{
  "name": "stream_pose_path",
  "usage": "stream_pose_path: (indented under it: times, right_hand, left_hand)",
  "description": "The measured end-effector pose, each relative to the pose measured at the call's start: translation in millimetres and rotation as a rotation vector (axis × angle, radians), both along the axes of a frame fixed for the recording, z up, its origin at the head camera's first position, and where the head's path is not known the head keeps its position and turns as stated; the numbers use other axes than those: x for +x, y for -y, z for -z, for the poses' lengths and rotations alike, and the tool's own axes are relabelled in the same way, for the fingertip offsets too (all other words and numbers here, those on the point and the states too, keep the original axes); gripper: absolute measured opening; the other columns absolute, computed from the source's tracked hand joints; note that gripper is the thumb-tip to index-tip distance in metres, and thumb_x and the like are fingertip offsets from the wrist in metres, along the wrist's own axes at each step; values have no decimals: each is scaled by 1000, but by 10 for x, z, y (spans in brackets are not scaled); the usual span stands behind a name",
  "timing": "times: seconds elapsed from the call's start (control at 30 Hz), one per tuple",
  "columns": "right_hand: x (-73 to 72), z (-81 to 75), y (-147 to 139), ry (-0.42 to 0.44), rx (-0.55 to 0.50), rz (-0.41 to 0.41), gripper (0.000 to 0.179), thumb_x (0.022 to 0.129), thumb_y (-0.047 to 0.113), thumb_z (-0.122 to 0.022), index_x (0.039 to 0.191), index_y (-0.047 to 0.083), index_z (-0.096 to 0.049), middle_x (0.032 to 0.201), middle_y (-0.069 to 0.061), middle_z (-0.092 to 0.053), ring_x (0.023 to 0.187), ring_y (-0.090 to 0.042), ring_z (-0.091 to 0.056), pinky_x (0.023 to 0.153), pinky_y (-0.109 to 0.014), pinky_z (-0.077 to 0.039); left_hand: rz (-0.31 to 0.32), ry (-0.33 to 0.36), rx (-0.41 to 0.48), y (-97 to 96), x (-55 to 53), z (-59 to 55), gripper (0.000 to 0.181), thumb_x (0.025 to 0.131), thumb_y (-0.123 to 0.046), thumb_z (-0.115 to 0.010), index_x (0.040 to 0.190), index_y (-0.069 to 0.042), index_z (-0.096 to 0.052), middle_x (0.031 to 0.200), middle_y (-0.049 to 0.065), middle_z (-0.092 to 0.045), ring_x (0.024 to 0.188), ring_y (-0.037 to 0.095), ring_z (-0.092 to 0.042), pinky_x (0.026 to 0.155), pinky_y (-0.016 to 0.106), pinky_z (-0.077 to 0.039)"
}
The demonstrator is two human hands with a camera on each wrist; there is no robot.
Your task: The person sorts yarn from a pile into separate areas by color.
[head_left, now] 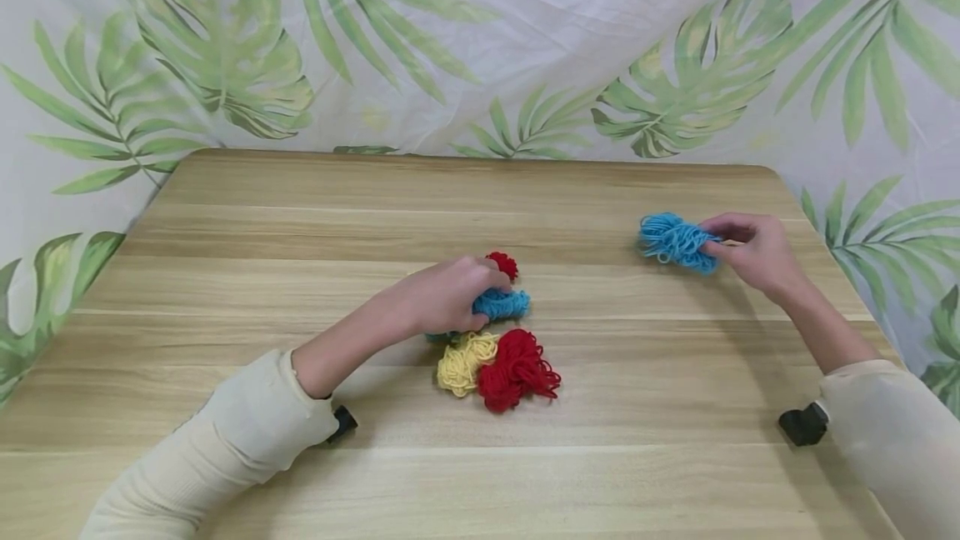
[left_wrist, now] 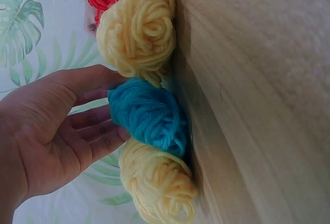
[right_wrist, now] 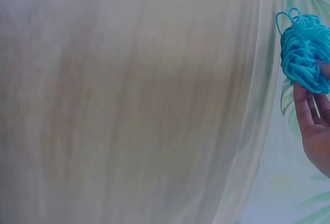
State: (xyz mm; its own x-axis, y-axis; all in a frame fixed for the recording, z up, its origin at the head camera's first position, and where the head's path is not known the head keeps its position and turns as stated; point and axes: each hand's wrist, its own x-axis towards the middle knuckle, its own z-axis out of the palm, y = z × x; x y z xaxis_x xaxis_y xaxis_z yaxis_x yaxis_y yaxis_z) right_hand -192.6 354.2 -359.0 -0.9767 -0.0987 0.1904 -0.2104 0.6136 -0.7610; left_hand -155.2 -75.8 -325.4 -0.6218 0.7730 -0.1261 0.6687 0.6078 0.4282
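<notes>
My left hand (head_left: 461, 294) grips a small blue yarn skein (head_left: 510, 304) between thumb and fingers, amid a cluster of skeins on the table. A red skein (head_left: 506, 265) peeks out beyond that hand. On the near side lie a yellow skein (head_left: 465, 365) and a larger red skein (head_left: 516, 373), side by side. The left wrist view shows a teal skein (left_wrist: 147, 113) in front of the fingertips, with a second yellow skein (left_wrist: 157, 180) below it; the hand hides that one from the head view. Toward the far right, my right hand (head_left: 757, 252) pinches a loopy blue skein (head_left: 671, 238).
The wooden table (head_left: 645, 465) has rounded far corners, and a leaf-printed cloth (head_left: 540, 40) hangs behind it. Small black devices (head_left: 804, 423) sit at both sleeve cuffs. The right hand is near the table's right edge.
</notes>
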Motion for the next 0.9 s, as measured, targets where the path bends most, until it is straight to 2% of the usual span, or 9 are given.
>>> stream_pose_path:
  times: [0.33,0.6,0.9]
  right_hand:
    - [-1,28,-187,12,18,47,23,90,-11,-70,110,-21,-66,85,30,-65,84,15,-60,71,-6,-50]
    - [-10,4,-260,38,73,102,26,93,-3,-72,114,-18,-67,83,33,-61,81,16,-57,66,-7,-48]
    - [4,6,-299,41,132,137,24,92,0,-74,110,-14,-70,79,30,-60,76,12,-56,62,-9,-47]
  left_hand:
    - [0,18,74,-9,-28,5,44,88,-1,-80,130,3,-68,129,17,-69,116,26,-66,99,37,-56]
    - [-2,19,124,-16,-45,-5,43,88,-1,-79,129,3,-69,124,15,-70,108,23,-66,95,34,-57]
    - [0,26,173,-28,-44,-43,40,88,-1,-78,127,3,-69,122,14,-70,103,22,-64,91,33,-58]
